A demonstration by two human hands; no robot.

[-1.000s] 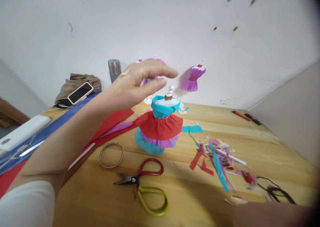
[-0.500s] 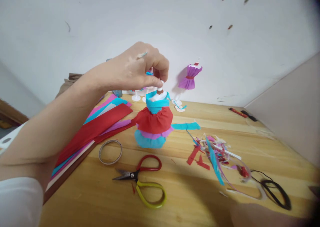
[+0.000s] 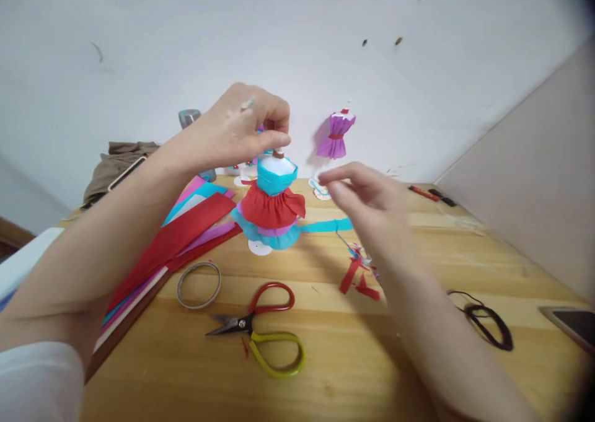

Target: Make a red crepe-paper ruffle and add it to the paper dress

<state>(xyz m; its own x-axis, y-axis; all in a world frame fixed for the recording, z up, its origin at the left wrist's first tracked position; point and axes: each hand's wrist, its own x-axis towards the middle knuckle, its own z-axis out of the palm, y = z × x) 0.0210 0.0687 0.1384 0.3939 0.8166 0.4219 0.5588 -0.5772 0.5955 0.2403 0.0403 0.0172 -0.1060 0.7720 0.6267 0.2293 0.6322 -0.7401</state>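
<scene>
My left hand [image 3: 253, 121] pinches the top knob of a miniature dress form [image 3: 277, 162] by thumb and fingers. The form is white with a brown neck and wears a layered dress [image 3: 274, 205]: blue bodice, red ruffle, purple and blue tiers below. Part of its round white base [image 3: 260, 248] shows under the skirt, slightly tilted. My right hand [image 3: 367, 199] hovers to the right of the dress, apart from it, thumb and forefinger spread with nothing between them. Scissors [image 3: 251, 325] with one red and one yellow handle lie in front, blades apart.
Coloured paper strips [image 3: 186, 242] are stacked at left beside a tape ring [image 3: 199, 285]. A blue strip [image 3: 325, 225] and red scraps [image 3: 356, 279] lie right of the dress. Another form in a purple dress [image 3: 338, 136] stands behind. A black cord [image 3: 490, 326] and phone-like object [image 3: 569, 323] lie right.
My right hand has risen from the lower right edge toward the dress. The dress form has turned a little in my left hand, and its base now shows. The view has shifted slightly.
</scene>
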